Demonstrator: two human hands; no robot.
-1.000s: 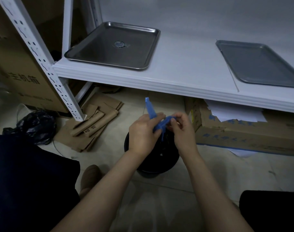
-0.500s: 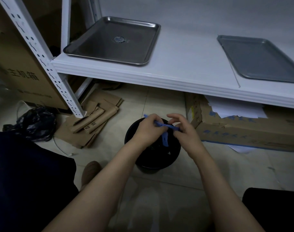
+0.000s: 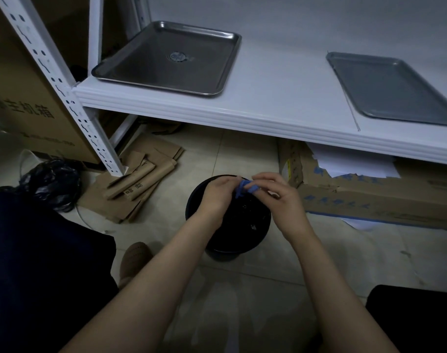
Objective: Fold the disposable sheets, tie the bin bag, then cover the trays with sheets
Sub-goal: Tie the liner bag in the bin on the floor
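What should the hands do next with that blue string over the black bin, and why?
Probably pull the two ends apart to draw the knot tight. The left hand and the right hand each pinch the blue tie. It sits bunched between them just above the black bin, so the tying looks unfinished.

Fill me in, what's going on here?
A person works over a black bin on the floor. The left hand and right hand both pinch the blue ties just above its mouth, apparently knotting the bin bag. The knot does not look finished. On the white shelf, the left steel tray and the right steel tray lie uncovered.
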